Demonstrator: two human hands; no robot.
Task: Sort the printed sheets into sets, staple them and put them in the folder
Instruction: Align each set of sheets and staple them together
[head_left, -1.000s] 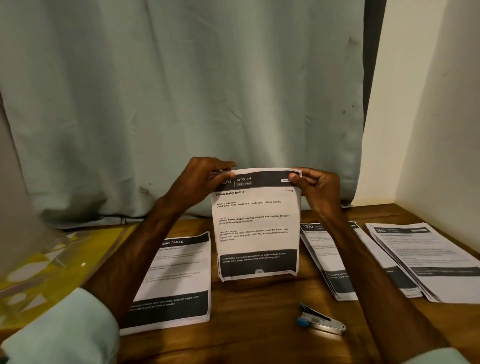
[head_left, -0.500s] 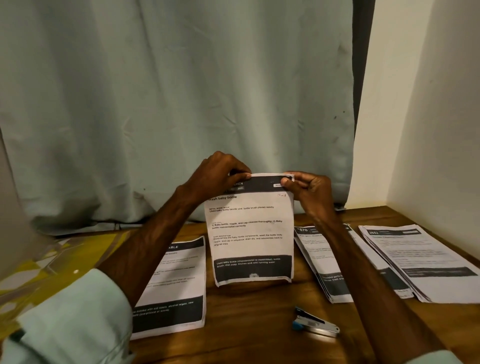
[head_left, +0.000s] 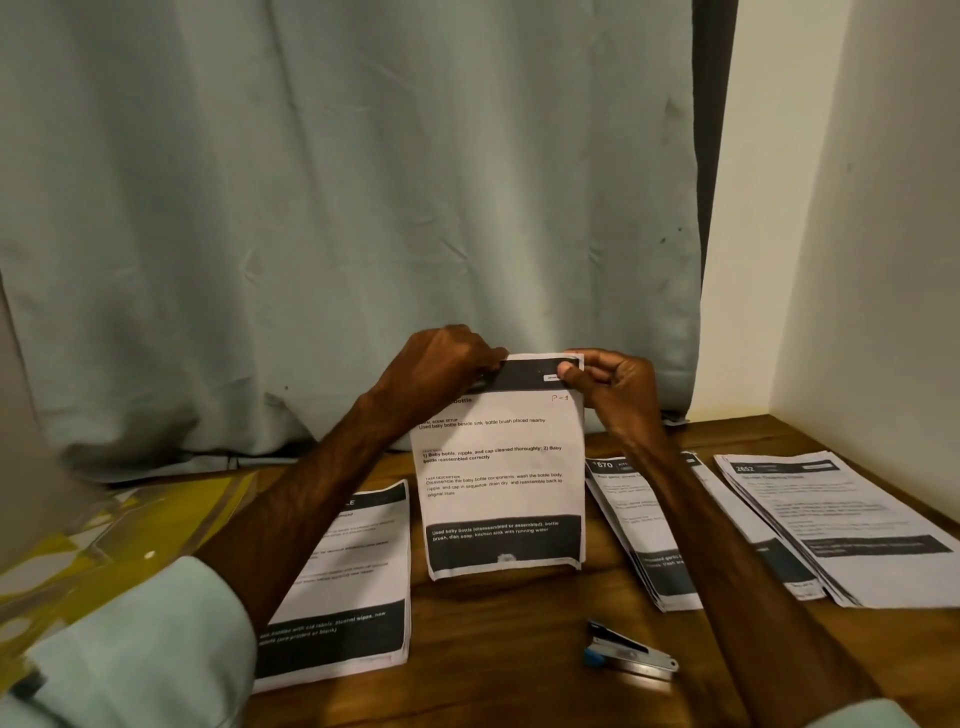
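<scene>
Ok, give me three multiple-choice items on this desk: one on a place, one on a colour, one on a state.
1. The stapler lies: A on the table; B atop a paper stack; C inside a box.
2. The folder is: A red; B yellow; C blue.
3. The held sheets are: A flat; B upright; C rolled.
Key: A, it rests on bare wood; B, its plastic looks yellow; B, left hand and right hand pinch the top corners, bottom edge on the table.

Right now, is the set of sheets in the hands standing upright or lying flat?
Upright. The left hand and right hand pinch the top corners of the held sheets, bottom edge down at the table.
</scene>
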